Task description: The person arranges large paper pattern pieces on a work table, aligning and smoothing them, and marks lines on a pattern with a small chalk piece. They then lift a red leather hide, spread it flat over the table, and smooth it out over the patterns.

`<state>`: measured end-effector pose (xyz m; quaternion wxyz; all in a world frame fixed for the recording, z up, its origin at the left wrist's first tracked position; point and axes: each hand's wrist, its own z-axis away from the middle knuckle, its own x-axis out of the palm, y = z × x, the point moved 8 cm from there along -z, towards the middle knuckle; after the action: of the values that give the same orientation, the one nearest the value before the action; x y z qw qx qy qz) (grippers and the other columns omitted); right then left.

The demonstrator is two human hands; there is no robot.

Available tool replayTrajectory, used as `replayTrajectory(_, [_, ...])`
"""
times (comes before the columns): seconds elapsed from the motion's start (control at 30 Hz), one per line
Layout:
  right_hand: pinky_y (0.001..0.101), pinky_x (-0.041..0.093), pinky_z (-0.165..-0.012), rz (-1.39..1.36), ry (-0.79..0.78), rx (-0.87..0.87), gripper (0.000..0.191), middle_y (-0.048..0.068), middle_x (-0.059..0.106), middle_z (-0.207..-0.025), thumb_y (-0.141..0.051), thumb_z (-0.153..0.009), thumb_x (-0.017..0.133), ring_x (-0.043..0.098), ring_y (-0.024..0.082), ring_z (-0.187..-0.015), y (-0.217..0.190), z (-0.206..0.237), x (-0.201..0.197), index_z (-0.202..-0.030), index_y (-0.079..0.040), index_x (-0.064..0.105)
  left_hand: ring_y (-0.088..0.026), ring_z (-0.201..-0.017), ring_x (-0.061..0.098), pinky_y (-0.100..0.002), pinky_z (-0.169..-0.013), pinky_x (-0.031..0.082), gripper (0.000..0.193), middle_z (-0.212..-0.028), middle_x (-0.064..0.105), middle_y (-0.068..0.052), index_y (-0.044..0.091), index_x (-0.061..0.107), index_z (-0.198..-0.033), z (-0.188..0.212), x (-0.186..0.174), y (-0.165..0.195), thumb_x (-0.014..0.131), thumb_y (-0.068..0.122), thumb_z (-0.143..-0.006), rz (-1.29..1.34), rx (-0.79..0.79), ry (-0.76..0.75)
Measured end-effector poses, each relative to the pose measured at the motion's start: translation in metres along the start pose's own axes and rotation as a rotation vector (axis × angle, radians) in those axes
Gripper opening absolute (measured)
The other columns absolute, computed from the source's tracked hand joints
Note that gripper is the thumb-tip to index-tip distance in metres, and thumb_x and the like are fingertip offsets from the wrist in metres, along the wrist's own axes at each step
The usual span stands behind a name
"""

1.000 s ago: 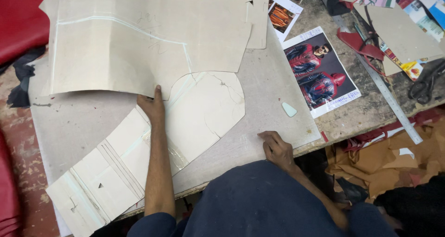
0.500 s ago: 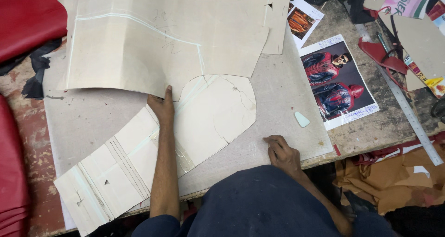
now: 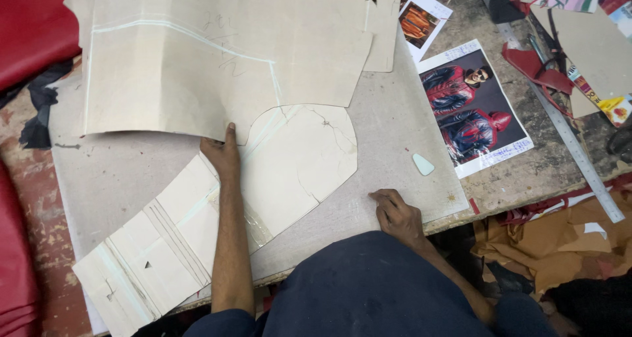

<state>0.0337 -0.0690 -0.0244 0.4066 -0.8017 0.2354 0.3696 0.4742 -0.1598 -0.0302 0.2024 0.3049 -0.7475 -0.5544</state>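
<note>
**A:** What is on the table, and where are the hands?

**B:** Seen from above, a grey board (image 3: 395, 146) covers a worn workbench. Two cardboard pattern pieces lie on it. The large tan pattern piece (image 3: 217, 67) sits at the far side, and its near edge overlaps the rounded top of a long cream pattern piece (image 3: 289, 166), which runs diagonally toward the near left corner.

**A:** Why does the left hand sit where it does?

**B:** The left hand (image 3: 222, 158) rests right where the two pieces meet. It looks placed to pin the cream piece flat while its fingertips sit under the tan piece's edge; whether they grip or only touch it, I cannot tell. The forearm stretches straight out from the body, lying along the cream piece.

**A:** And the right?

**B:** The right hand (image 3: 395, 215) is near the board's front edge, just beside the cream piece but not touching it. Its fingers are curled loosely, knuckles up, holding nothing visible, seemingly braced on the board.

**A:** Anything else nearby?

**B:** A small pale chalk (image 3: 423, 164) lies right of the cream piece, beside a printed photo of red jackets (image 3: 474, 113). A metal ruler (image 3: 579, 159) lies further right.
</note>
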Motion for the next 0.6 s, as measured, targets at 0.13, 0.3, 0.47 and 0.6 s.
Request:
replayTrajectory(0.13, [0.0235,0.050,-0.044,-0.034,0.019,-0.005,0.028,0.004,0.072,-0.108,0.005,-0.085,0.067,0.065,0.011,-0.061,-0.001,-0.002,-0.004,-0.109,-0.006,0.074,-0.022,-0.106,0.068,-0.032,-0.094,0.055,0.035,-0.117,0.069,-0.020,-0.010,0.056,-0.122,0.000,-0.001,-0.008,0.074,0.003,-0.095,0.008,-0.057,0.017])
replayTrajectory(0.3, [0.0282,0.052,-0.047,-0.032,0.015,-0.002,0.030,0.003,0.072,-0.108,0.005,-0.084,0.065,0.067,0.015,-0.062,-0.002,0.001,-0.010,-0.109,-0.007,0.075,-0.024,-0.113,0.064,-0.035,-0.097,0.055,0.050,-0.128,0.061,-0.022,-0.012,0.047,-0.133,0.000,-0.006,-0.022,0.080,0.005,-0.100,-0.060,0.023,0.023])
replayTrajectory(0.47, [0.0308,0.057,-0.055,-0.095,0.012,0.056,0.024,0.006,0.070,-0.114,0.002,-0.089,0.063,0.070,0.019,-0.071,0.001,0.005,-0.021,-0.110,-0.007,0.074,-0.025,-0.116,0.064,-0.035,-0.101,0.059,0.052,-0.132,0.057,-0.025,-0.012,0.038,-0.131,0.012,-0.005,-0.034,0.080,0.003,-0.104,-0.042,-0.076,0.012])
replayTrajectory(0.6, [0.0309,0.057,-0.056,-0.102,0.009,0.049,0.025,0.005,0.069,-0.114,0.001,-0.090,0.063,0.071,0.020,-0.073,-0.004,0.004,-0.029,-0.112,-0.006,0.073,-0.027,-0.120,0.066,-0.036,-0.106,0.059,0.051,-0.135,0.057,-0.026,-0.013,0.036,-0.134,0.013,-0.006,-0.028,0.077,-0.001,-0.106,-0.067,-0.067,-0.021])
